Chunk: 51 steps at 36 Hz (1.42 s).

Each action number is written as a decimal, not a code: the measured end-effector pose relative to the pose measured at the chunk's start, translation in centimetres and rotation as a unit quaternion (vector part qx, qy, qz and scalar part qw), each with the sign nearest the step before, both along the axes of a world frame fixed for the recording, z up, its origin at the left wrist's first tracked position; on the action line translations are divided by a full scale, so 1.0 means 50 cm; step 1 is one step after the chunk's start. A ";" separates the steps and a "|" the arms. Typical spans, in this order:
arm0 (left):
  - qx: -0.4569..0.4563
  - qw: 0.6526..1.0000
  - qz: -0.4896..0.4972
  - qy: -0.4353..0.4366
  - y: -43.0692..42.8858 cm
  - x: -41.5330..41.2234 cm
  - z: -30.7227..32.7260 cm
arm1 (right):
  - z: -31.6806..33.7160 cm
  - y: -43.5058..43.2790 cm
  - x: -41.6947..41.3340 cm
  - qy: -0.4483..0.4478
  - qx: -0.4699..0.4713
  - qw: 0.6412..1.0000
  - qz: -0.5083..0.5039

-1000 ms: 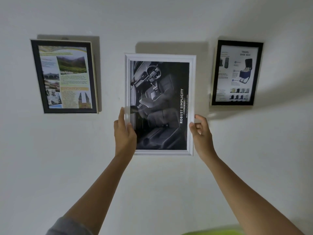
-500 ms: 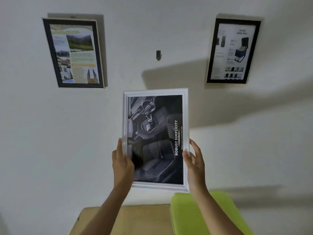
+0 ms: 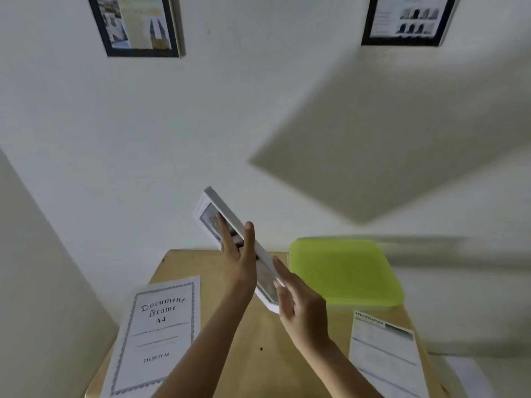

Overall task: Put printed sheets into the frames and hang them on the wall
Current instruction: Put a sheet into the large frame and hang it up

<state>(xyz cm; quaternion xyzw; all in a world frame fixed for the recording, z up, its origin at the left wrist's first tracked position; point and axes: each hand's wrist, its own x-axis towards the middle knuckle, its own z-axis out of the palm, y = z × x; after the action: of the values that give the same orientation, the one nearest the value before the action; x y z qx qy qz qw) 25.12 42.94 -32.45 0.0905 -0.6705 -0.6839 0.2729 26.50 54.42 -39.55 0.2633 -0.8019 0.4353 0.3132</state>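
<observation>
A white picture frame (image 3: 225,211) is tilted edge-on above the wooden table (image 3: 244,354), its printed face turned to the left. My left hand (image 3: 240,254) pinches its upper half, fingers on the face and thumb over the edge. The straight fingers of my right hand (image 3: 300,307) lie against the frame's lower end; its thumb is hidden. Two black frames with printed sheets hang on the wall, one at the top left (image 3: 138,24) and one at the top right (image 3: 408,21).
A "Document Frame A4" insert sheet (image 3: 155,334) lies on the table's left side. A printed "Specification" sheet (image 3: 385,360) lies at its right. A lime-green flat-topped object (image 3: 344,271) stands behind the table against the wall.
The white frame has come down from between the two hung frames to just above the table, and has turned from facing me to edge-on. My view has dropped to the table.
</observation>
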 end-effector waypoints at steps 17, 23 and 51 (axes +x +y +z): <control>0.030 0.990 0.139 0.001 -0.212 0.094 -0.021 | 0.009 -0.181 0.103 -0.226 -0.004 0.933 0.280; -0.005 0.994 0.102 -0.024 -0.307 0.135 -0.040 | -0.034 -0.217 0.083 -0.314 -0.049 0.923 0.215; -0.049 0.941 -0.091 -0.323 -0.244 0.112 -0.415 | -0.317 0.001 0.114 -0.531 -0.167 0.820 -0.135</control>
<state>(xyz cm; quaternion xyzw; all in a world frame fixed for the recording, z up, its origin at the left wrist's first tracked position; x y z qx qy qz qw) 30.73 30.75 -53.21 0.2317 -0.7608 -0.6059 -0.0172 32.21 54.46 -55.42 -0.1757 -0.7867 0.5881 -0.0658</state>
